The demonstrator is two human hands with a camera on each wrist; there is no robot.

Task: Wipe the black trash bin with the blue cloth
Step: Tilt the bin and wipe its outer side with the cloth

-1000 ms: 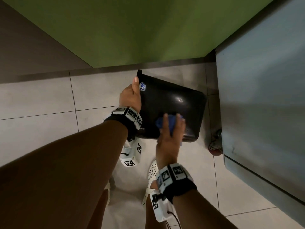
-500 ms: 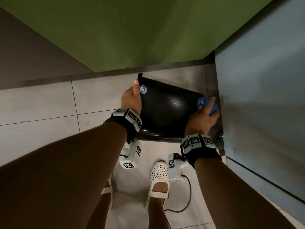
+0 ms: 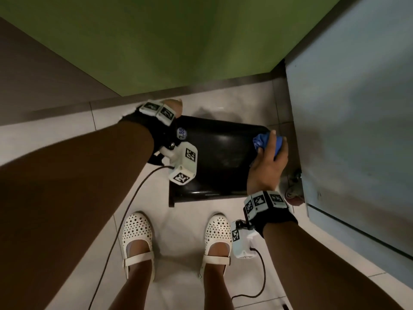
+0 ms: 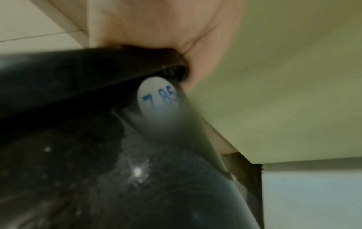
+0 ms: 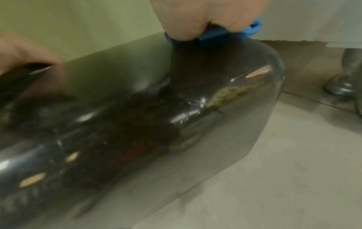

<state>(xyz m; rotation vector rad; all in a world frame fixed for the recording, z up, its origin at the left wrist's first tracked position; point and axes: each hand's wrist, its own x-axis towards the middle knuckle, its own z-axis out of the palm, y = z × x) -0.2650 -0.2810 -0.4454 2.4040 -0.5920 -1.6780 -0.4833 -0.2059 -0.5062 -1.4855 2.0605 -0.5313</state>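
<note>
The black trash bin (image 3: 219,157) lies tipped on its side on the tiled floor. It carries a round white sticker (image 3: 182,133) reading 7.85 near its rim. My left hand (image 3: 173,106) grips the rim at the far left corner; the left wrist view shows the palm (image 4: 156,31) wrapped over the rim just above the sticker (image 4: 158,99). My right hand (image 3: 271,151) holds the bunched blue cloth (image 3: 260,142) and presses it on the bin's far right corner. In the right wrist view the fingers (image 5: 186,23) pinch the cloth (image 5: 215,37) against the glossy bin (image 5: 137,124).
A grey-blue cabinet (image 3: 357,130) on casters stands close on the right, with one caster (image 3: 292,193) beside the bin. A green wall (image 3: 178,41) runs behind. My white shoes (image 3: 138,233) stand in front of the bin, and cables trail from both wrist cameras.
My right hand carried the cloth from the bin's near edge to its far right corner and stays there. My left wrist has turned over the rim's far corner.
</note>
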